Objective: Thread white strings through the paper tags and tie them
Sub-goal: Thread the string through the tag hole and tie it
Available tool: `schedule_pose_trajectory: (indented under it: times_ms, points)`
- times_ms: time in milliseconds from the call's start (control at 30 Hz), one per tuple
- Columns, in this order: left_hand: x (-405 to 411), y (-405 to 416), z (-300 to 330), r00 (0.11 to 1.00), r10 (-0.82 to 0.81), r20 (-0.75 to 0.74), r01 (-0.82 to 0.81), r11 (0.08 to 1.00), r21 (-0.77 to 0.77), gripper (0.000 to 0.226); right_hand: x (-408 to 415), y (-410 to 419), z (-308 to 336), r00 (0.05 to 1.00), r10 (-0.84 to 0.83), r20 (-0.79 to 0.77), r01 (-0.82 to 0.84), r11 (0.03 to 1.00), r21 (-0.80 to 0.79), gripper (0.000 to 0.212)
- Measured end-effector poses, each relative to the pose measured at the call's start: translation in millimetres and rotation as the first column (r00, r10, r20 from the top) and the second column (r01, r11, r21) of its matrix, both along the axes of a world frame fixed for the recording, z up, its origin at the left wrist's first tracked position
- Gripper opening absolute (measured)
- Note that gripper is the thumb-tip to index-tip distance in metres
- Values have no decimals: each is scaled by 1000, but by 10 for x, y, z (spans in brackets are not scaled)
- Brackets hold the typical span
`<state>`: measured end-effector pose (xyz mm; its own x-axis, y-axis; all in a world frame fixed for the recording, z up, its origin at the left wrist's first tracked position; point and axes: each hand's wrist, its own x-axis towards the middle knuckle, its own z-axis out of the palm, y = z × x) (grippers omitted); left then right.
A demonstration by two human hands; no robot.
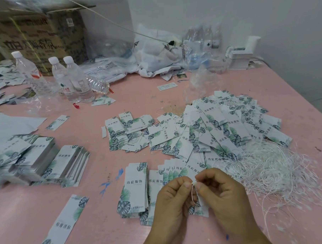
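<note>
Both hands meet low over the pink table, fingers curled, thumb and forefinger of each pinching a white string right where they come together. The left hand nips one side, the right hand the other, and a small loop of that string hangs between them. Below the pinch hangs a paper tag, upright, its leaf print partly hidden by the fingers; whether the knot is closed, I can't tell.

Directly under and just left of the hands lies a neat stack of tags, with more fanned out beyond the knuckles. Right of the right hand sprawls a tangled heap of white strings. Farther out past the hands, a big loose pile of tags with strings showing among them. Well off to the left sit thicker tag stacks, and one lone tag lies near the left wrist side. At the far left, water bottles stand before a cardboard box.
</note>
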<state>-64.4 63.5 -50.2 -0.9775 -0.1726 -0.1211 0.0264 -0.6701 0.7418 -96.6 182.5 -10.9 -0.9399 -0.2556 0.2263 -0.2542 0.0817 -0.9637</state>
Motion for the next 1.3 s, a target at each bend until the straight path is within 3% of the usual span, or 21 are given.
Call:
schedule_pose_trajectory:
  times_ms: [200, 467, 600, 733, 900, 1067, 1167, 1300]
  points:
    - [6, -12, -12, 1000, 3, 0, -3, 999, -45, 17, -6, -10, -17, 1000, -5, 11, 5, 1000, 4, 41]
    - [20, -36, -17, 1000, 9, 5, -8, 996, -94, 19, -113, 17, -51, 903, 189, 387, -77, 955, -287, 14]
    - [35, -40, 1, 999, 45, -9, -46, 985, -168, 22, -91, 19, -14, 930, 152, 336, -76, 971, -227, 11]
    - [77, -43, -1, 994, 98, -51, -110, 930, -350, 8, -76, 42, 8, 973, 101, 207, -83, 992, -95, 24]
    - [83, -47, 20, 991, 100, -84, -127, 894, -430, 13, -60, 36, 50, 972, 129, 198, -114, 990, -85, 19]
    - [21, -52, -4, 995, 80, -68, -90, 983, -158, 20, -131, 118, 31, 985, 34, 171, -43, 998, 46, 40]
    - [-1, -76, 12, 997, 30, -72, -27, 999, 42, 28, -162, 162, 4, 982, 130, 137, -161, 957, 241, 48]
    - [-12, -115, 70, 998, 13, -58, -1, 980, 199, 35, -163, 144, -36, 937, 279, 209, -336, 883, 328, 56]
